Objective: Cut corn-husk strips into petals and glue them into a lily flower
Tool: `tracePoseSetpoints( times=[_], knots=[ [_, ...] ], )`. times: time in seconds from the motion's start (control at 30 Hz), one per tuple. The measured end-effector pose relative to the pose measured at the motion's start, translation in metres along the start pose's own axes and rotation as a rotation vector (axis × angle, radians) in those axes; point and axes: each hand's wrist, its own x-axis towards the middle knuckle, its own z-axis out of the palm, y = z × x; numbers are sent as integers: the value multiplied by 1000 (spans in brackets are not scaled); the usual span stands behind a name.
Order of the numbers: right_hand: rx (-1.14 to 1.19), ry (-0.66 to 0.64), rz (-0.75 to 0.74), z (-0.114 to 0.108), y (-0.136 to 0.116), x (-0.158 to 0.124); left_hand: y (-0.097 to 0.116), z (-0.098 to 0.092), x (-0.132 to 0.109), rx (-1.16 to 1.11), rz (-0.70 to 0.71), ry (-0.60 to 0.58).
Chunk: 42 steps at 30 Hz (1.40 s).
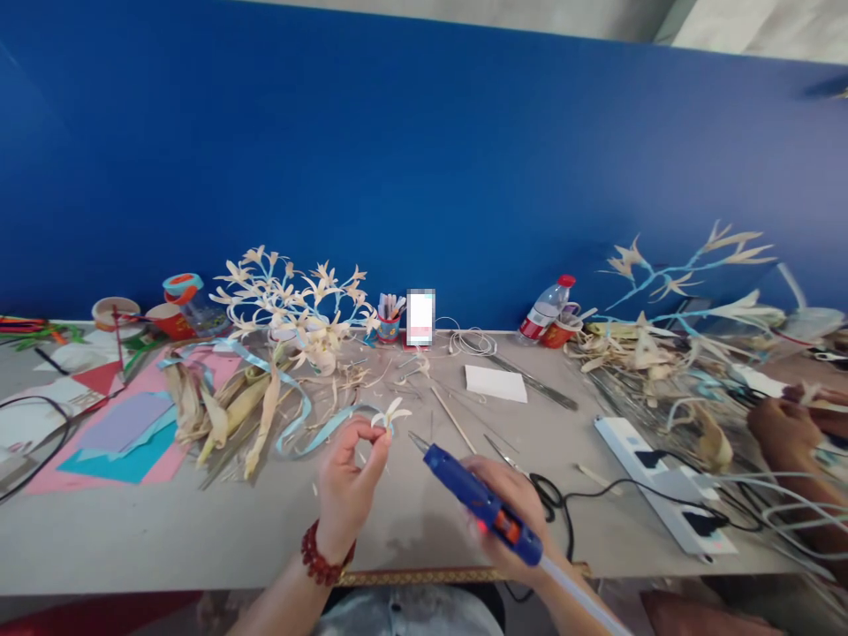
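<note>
My left hand (351, 473), with a red bead bracelet at the wrist, pinches a small cream flower (391, 413) made of thin, pale petals. In my right hand (507, 503) is a blue hot glue gun (473, 495), its metal nozzle pointing left toward the flower but apart from it. A clear glue stick (583, 601) sticks out of the gun's back end. A red light glows on the gun's side. Black-handled scissors (547, 496) lie just right of the gun, partly hidden by my right hand.
Finished flower branches (298, 305) stand at the back left, beside dry corn husks (231, 406) and coloured paper (125, 442). A white power strip (662, 490) with black cords lies to the right. A water bottle (547, 309) stands behind. A co-worker's hands (788, 428) work at far right.
</note>
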Motion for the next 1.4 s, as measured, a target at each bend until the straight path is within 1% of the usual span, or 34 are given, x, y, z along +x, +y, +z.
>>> tracePoseSetpoints(
  times=[0.07, 0.13, 0.3, 0.5, 0.83, 1.23, 1.4],
  knots=[
    [-56, -14, -62, 4, -6, 6, 4, 1, 0, 2, 15, 14],
    [-107, -22, -79, 7, -6, 10, 7, 1, 0, 2, 32, 16],
    [-156, -30, -61, 13, -4, 11, 10, 1, -1, -12, 74, -10],
    [-231, -24, -50, 13, -4, 12, 13, 1, -1, -44, 41, -2],
    [-280, -50, -57, 14, -1, 10, 14, 1, -2, 1, 88, 1],
    [-318, -23, -87, 13, 0, 10, 11, 2, -2, -46, 49, 8],
    [-274, -63, -65, 13, -2, 10, 9, 2, -3, -44, 60, 16]
  ],
)
